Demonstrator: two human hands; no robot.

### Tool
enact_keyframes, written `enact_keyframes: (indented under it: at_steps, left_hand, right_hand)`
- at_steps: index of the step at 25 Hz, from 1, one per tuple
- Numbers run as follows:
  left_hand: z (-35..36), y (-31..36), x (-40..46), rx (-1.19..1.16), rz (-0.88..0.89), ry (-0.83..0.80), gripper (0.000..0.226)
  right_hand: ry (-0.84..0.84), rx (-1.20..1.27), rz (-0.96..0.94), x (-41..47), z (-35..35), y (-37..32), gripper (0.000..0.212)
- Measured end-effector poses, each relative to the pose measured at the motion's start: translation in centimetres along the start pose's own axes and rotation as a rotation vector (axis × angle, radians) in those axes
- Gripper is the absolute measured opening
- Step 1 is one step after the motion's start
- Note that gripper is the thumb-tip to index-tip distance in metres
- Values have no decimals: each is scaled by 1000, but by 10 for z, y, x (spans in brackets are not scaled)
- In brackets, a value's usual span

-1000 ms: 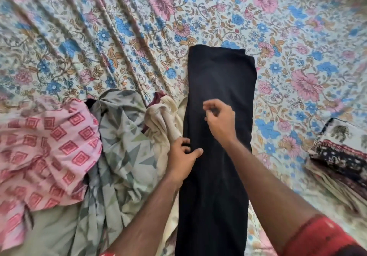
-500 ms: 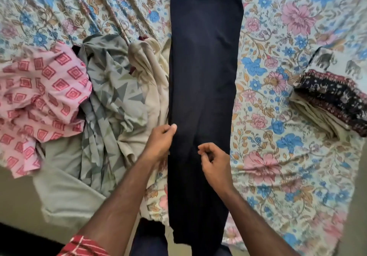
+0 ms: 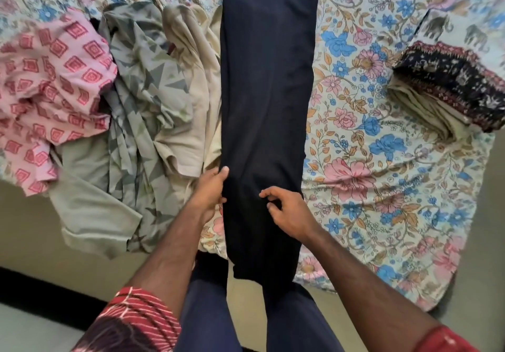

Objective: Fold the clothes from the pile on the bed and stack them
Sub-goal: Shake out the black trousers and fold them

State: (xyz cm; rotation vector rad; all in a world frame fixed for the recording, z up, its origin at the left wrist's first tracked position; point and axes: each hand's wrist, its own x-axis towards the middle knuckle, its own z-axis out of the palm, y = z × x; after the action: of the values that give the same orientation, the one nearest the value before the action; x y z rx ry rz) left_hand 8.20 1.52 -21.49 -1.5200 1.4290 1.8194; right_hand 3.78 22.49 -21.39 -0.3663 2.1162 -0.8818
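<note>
1. Dark navy cloth is the main thing here: a long narrow garment (image 3: 266, 100) laid flat on the bed (image 3: 382, 187), long axis running straight away from the person. The far end goes out of view at the top, and the near end hangs over the bed edge by their legs.

2. Left hand (image 3: 211, 190) sits right on the garment's left edge, fingers curled round the fabric and holding it, as far as I can tell. Right hand (image 3: 289, 212) hovers over the middle-right of the cloth, fingers loosely bent and apart. It might be touching, but I can't see it gripping anything.

3. Both hands are at the near end, about equally close, so my guess is the next fold goes lengthwise, near end carried up toward the far end.

4. Room to work is lopsided. On the left, the unfolded pile (image 3: 142, 83) butts right up against the garment's edge (the beige piece touches it), with a pink patterned one (image 3: 52, 83) further out. On the right there's open floral sheet.

5. The folded stack (image 3: 448, 89) sits well off to the right near the bed's edge, so the right side is the easier way out.
</note>
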Motion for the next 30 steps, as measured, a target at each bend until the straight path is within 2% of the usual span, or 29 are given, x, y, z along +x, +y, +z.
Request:
enact_keyframes:
  at_steps: [2, 4, 6, 8, 10, 12, 13, 15, 18, 19, 20, 23, 27, 30]
  left_hand:
    - [-7, -11, -10, 36, 59, 2, 21]
    - [-12, -24, -21, 186, 90, -122, 8]
    - [-12, -46, -27, 293, 53, -271, 27]
    - [-16, -73, -28, 403, 17, -285, 35]
    - [-22, -103, -29, 472, 57, -205, 30]
    - [-31, -128, -34, 591, 149, 2, 14]
    - [-38, -137, -39, 648, 217, 113, 12]
    - [-49, -154, -50, 821, 396, 210, 17]
    - [-49, -180, -64, 1245, 843, 110, 36]
    - [-46, -189, -67, 1342, 963, 41, 44]
    - [-43, -197, -67, 1434, 1008, -35, 54]
    - [-29, -216, -64, 1646, 878, -180, 80]
    - [-17, -223, -70, 1670, 811, -98, 83]
    - [-14, -220, -70, 1673, 798, -78, 89]
  right_hand:
    - [-19, -15, -13, -14, 7, 6, 34]
    - [-40, -51, -7, -26, 15, 12, 36]
    - [-56, -101, -23, -37, 26, 19, 37]
    - [-73, -152, -78, -52, 41, 27, 38]
    - [-83, -202, -140, -70, 52, 33, 40]
    - [-64, -296, -178, -89, 52, 37, 49]
    - [-86, -382, -179, -98, 51, 38, 57]
    - [-178, -637, -211, -117, 48, 45, 77]
    - [-261, -962, -354, -135, 48, 71, 103]
    - [-267, -1031, -420, -136, 50, 81, 106]
    - [-266, -1086, -481, -134, 51, 89, 106]
    - [-274, -1198, -601, -119, 53, 102, 102]
    - [-277, -1260, -657, -108, 59, 110, 97]
    - [-316, -1192, -625, -107, 54, 116, 75]
